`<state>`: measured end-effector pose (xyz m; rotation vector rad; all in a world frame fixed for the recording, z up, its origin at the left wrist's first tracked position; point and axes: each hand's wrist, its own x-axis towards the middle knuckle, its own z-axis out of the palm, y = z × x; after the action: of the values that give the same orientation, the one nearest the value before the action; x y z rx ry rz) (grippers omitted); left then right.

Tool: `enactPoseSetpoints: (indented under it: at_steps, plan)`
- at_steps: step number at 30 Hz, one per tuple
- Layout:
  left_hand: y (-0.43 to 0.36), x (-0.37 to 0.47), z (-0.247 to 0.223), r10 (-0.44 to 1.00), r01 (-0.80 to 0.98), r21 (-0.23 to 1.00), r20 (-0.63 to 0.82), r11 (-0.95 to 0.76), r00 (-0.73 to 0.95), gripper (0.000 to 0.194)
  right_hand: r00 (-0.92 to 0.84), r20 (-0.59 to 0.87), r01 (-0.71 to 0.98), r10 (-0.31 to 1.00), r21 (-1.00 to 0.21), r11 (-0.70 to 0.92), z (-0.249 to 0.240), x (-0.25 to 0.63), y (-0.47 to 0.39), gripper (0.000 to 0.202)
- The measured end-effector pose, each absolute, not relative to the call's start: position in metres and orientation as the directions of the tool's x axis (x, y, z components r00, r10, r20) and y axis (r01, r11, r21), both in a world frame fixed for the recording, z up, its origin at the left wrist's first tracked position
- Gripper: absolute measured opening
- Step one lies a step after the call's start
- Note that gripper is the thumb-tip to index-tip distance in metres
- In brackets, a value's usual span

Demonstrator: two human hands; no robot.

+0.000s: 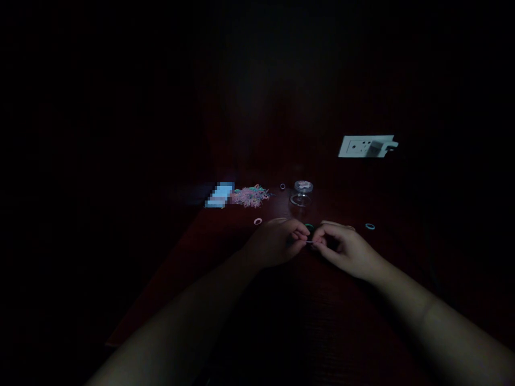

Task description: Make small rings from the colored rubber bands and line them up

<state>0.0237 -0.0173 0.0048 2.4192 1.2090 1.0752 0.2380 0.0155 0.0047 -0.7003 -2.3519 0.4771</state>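
In the dim light, my left hand and my right hand meet over the dark red table. Each pinches an end of a small pale lilac hair tie, of which only a short stretch shows between the fingertips. A green hair tie lies just behind the fingers, partly covered. To the left of my left hand rests a pink hair tie. Beyond my right hand is a blue one. Another ring, partly hidden, shows at the back of my right hand.
A clear round jar with a patterned lid stands behind my hands. Left of it are a dark-centred ring, a tangled pastel pile of thin strands and a lit, blurred-out screen. A white socket panel holds a plug.
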Motion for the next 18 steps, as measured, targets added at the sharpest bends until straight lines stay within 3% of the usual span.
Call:
enactPoseSetpoints:
  at_steps: [18]
  plan:
    - [-0.0162,0.0236,0.0038,0.764,0.589,0.497,0.504,-0.637,0.402,0.012,-0.675,0.443,0.355,0.590,-0.507,0.786,0.0040,0.2376,0.0153,0.008]
